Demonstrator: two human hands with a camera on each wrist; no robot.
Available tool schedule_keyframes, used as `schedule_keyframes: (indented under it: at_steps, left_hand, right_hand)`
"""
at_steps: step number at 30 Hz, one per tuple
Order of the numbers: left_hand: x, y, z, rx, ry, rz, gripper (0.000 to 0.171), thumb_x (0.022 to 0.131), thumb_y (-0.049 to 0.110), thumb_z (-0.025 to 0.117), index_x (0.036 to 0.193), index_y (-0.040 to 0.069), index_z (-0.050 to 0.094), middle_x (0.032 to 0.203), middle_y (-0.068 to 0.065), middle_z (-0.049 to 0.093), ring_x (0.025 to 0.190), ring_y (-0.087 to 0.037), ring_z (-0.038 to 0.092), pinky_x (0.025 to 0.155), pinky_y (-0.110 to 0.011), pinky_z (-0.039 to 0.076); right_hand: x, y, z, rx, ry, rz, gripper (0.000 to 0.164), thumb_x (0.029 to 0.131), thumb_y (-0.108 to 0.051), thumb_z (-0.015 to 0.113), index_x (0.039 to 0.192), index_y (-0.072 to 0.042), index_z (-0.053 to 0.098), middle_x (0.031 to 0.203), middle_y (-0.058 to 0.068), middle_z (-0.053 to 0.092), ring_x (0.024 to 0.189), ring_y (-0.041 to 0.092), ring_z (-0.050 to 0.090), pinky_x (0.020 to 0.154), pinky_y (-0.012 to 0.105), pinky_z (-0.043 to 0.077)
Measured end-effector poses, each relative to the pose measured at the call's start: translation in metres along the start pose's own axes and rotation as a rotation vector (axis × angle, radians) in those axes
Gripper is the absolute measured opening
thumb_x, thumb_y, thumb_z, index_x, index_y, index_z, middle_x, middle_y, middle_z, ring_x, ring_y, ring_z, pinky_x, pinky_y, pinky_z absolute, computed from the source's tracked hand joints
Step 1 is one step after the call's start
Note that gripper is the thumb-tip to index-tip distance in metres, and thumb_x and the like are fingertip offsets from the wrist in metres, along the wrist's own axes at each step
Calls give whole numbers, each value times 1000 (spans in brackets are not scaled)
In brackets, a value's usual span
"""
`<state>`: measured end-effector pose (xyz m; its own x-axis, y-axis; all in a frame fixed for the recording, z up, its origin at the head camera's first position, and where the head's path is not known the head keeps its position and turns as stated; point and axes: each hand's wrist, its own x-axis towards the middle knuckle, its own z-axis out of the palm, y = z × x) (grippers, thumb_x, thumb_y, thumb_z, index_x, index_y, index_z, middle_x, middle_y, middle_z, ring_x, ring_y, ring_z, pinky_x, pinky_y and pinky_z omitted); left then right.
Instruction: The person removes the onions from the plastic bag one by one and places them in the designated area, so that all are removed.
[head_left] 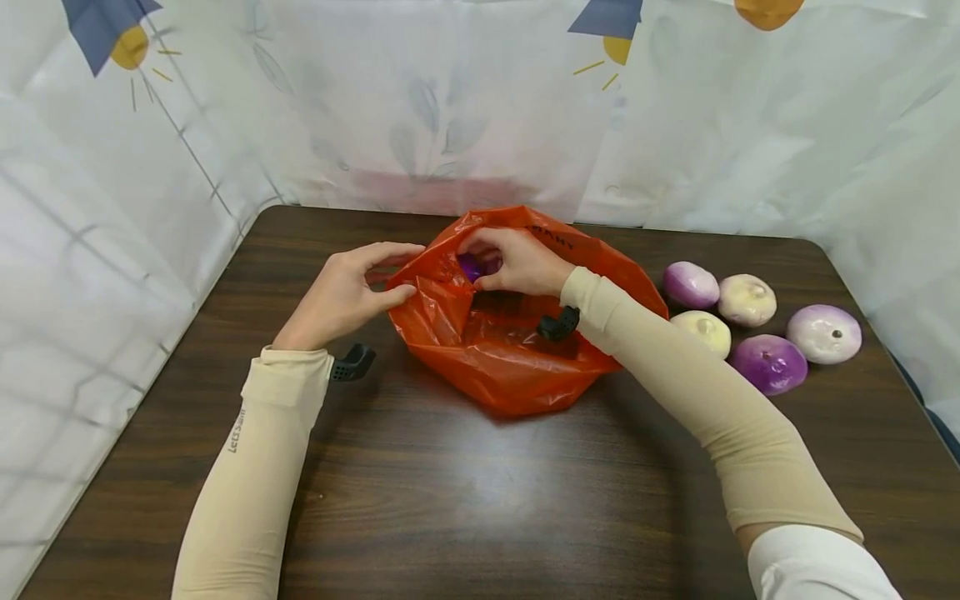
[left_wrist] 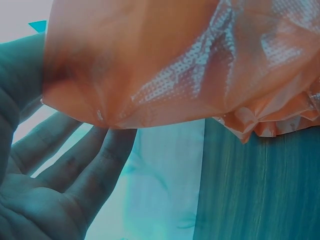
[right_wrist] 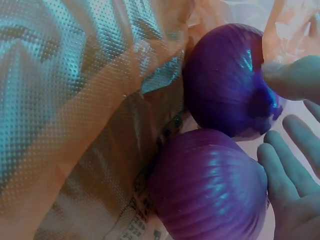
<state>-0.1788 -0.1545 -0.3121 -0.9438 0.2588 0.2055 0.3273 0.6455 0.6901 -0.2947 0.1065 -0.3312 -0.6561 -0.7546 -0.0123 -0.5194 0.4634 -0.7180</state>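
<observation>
An orange plastic bag (head_left: 510, 375) lies with its mouth spread wide on the table. At its left rim, my left hand (head_left: 345, 287) pinches the plastic (left_wrist: 150, 65) between thumb and fingers. My right hand (head_left: 521, 262) reaches inside the bag, fingers curved. Its thumb and fingertips hold the end of a dark purple onion (right_wrist: 222, 80), mostly hidden by the plastic in the head view. Against that onion sits another purple onion (right_wrist: 212, 185), close to my right fingertips. The bag's folds hide whatever lies deeper.
Right of the bag, several more onions lie grouped: a pale purple one (head_left: 690, 285), whitish ones (head_left: 747, 300), a deep purple one (head_left: 770, 364) and a purple-white one (head_left: 825, 333). My right forearm passes beside them. A patterned white sheet (head_left: 450, 100) hangs behind the dark wooden table (head_left: 480, 500).
</observation>
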Motion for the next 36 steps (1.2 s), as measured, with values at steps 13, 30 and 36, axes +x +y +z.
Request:
schedule_keyframes:
  at_steps: [13,30,36]
  left_hand:
    - [-1,-1,-1,10,2,0,48,93,15,78,139,19,66,138,-7,69,125,-29,68,99,-51,60]
    - [-1,0,-2,23,1,0,49,92,15,79,139,20,66,138,-6,70,124,-28,69,97,-50,60]
    - [-1,1,-1,31,-4,-6,50,92,16,79,140,20,66,139,-6,69,124,-28,69,96,-49,61]
  right_hand:
    - [2,4,1,-34,-9,67,51,93,-18,78,140,-10,59,139,6,65,128,22,62,115,39,50]
    - [-2,1,3,-49,-52,22,62,88,-21,84,143,-13,59,143,4,65,132,20,62,117,38,49]
    - [-13,2,-3,-59,-81,39,59,90,-20,82,143,-11,59,143,5,65,133,20,61,116,38,50]
